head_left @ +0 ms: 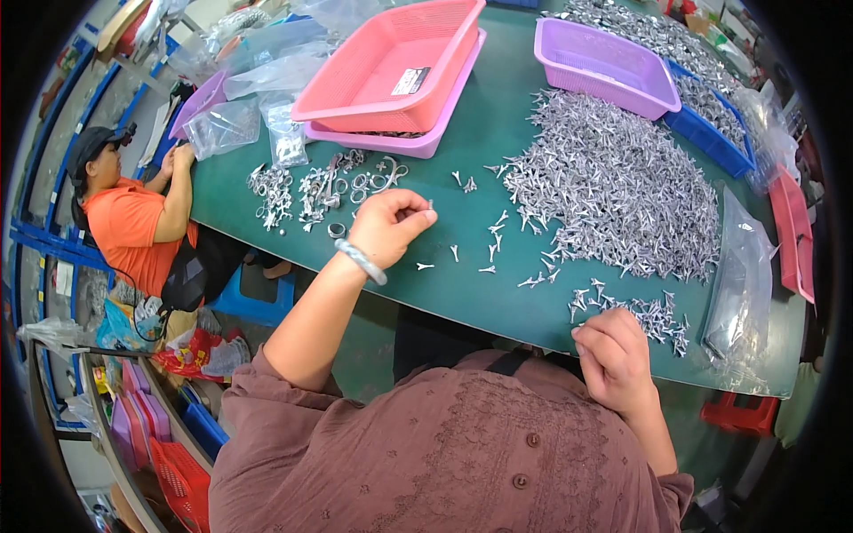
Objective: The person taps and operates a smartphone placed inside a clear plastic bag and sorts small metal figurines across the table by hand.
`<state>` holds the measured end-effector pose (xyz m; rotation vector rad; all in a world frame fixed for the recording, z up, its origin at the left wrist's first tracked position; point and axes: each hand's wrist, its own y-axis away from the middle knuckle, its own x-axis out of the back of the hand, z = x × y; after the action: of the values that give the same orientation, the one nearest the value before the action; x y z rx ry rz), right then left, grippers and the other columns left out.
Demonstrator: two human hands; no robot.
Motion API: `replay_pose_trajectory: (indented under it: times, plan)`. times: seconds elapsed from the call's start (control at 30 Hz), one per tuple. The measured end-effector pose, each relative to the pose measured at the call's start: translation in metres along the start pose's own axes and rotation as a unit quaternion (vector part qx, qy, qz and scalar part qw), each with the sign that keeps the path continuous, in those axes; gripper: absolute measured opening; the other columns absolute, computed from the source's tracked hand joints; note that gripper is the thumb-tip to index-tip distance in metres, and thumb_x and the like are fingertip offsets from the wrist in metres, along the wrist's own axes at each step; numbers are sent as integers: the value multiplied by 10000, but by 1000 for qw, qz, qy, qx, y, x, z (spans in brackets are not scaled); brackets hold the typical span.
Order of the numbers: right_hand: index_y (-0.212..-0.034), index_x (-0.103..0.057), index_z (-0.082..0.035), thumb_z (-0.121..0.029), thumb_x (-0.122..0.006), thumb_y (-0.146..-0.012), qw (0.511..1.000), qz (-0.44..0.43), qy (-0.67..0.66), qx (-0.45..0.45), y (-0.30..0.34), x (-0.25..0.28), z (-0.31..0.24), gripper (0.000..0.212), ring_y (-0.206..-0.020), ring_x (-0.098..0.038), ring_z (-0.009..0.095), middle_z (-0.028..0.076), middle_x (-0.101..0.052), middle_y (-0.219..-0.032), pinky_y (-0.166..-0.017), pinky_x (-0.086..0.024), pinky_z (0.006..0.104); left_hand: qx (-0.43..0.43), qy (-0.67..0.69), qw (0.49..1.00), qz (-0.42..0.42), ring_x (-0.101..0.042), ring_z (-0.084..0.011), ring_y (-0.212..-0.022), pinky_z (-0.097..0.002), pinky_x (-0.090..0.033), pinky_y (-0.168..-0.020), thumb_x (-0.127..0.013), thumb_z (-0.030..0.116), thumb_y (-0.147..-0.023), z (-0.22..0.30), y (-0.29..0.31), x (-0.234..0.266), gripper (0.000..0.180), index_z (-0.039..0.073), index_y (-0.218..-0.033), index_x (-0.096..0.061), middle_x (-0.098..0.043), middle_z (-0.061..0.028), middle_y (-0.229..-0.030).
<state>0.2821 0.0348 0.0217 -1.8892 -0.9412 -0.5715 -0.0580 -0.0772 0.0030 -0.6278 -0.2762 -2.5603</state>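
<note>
Left hand (387, 226) raised over counter (480, 124), fingers pinching small metal part, rings (355, 185) close by. Right hand (615, 355) clenched beside part pile (613, 186), contents hidden.

The right hand (613, 351) curls its fingers (593, 336) under, hiding whatever they pinch.

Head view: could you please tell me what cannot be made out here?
- Left hand: its curled fingers hide most of the small metal piece it pinches.
- Right hand: fist hides whatever it holds.
- Stacked pink baskets: walls hide the contents.
- Loose metal pieces: too small for detail.
</note>
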Motion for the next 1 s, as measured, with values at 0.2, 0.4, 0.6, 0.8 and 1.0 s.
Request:
replay_pose_trajectory:
  times: [0.2,0.4,0.6,0.8,1.0]
  plan:
    - [-900,-649,-22,38,-698,-696,1000,7,1,-13,5,3,3,218,-746,-581,271,87,-618,-852,-674,-466,375,-111,-241,962,-61,-602,-181,-690,-297,-491,-647,-737,121,-839,20,-16,-21,158,-1,-936,-709,-616,-97,-815]
    - [-900,-649,-23,41,-697,-695,1000,15,2,-22,9,7,6,220,-749,-584,272,85,-622,-855,-674,-466,375,-131,-253,958,-43,-632,-221,-778,-327,-516,-722,-703,78,-845,7,-21,7,169,-2,-994,-702,-630,-113,-875]
    - [-898,-648,-23,47,-689,-698,999,21,-1,-29,9,8,8,216,-747,-583,271,83,-625,-854,-662,-458,371,-168,-271,943,-98,-629,-236,-816,-322,-515,-736,-752,62,-778,-7,-3,44,185,0,-934,-675,-615,-104,-871]
    - [-903,-651,-23,47,-689,-696,1000,21,-6,-23,5,4,8,222,-746,-583,271,84,-627,-857,-658,-454,372,-81,-320,943,-37,-603,-217,-709,-325,-502,-666,-714,34,-781,-13,4,39,80,-2,-819,-654,-611,-100,-823]
    - [-912,-654,-23,46,-692,-693,999,27,8,-34,12,11,12,233,-745,-582,278,87,-625,-858,-663,-462,370,-143,-267,953,-15,-605,-238,-776,-325,-497,-708,-702,35,-775,-4,10,29,165,15,-933,-657,-612,-110,-844]
